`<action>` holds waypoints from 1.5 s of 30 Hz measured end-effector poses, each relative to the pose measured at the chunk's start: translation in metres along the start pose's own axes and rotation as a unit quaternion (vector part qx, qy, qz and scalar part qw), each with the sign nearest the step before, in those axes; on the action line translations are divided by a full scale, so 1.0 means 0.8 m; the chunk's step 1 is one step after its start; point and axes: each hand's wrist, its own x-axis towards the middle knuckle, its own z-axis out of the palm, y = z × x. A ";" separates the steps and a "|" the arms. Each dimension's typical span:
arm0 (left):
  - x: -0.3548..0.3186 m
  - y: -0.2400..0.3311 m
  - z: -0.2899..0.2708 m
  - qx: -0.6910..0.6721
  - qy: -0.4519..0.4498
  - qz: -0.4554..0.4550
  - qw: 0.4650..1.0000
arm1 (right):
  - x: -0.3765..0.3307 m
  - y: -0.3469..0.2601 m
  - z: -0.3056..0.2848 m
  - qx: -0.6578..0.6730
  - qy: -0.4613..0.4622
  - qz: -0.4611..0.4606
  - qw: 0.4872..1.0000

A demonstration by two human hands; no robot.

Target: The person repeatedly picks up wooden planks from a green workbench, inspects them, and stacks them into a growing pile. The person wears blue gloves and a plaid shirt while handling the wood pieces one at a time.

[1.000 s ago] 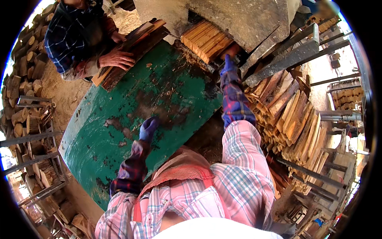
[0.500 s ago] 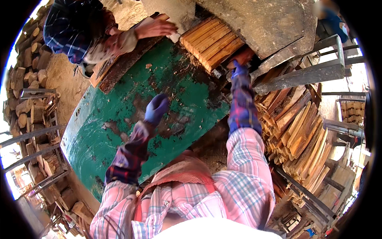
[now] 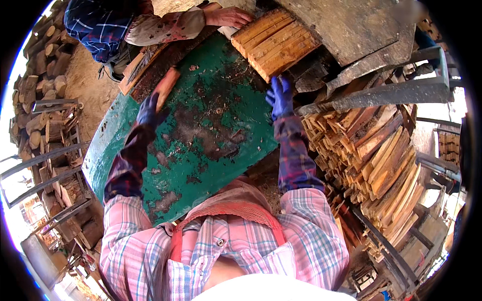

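My left hand [image 3: 150,113], in a blue glove, grips one end of a short reddish-brown wood slat [image 3: 167,85] at the left side of a green tabletop [image 3: 251,113]. The slat's far end reaches toward a dark rough-barked board [image 3: 160,70]. My right hand [image 3: 281,98], also gloved, is open with its fingers spread. It is just below the near corner of a row of sawn wood slats [image 3: 275,42] set side by side; whether the fingertips touch them I cannot tell.
Opposite me at the far left, another person's bare hand [image 3: 228,17] reaches beside the slat row. A metal bar [image 3: 381,95] runs above a big pile of split wood [image 3: 376,155] on my right. Logs [image 3: 52,88] are stacked at far left. Wood debris litters the green top.
My left hand has moved left and away from me and now holds a wood slat. My right hand has drawn back from a reddish piece beside the row. The other person's hand has shifted right.
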 end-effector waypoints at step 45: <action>-0.452 0.236 -0.024 -0.506 -0.316 0.243 0.765 | -0.553 0.399 -0.131 0.268 0.051 -0.181 0.945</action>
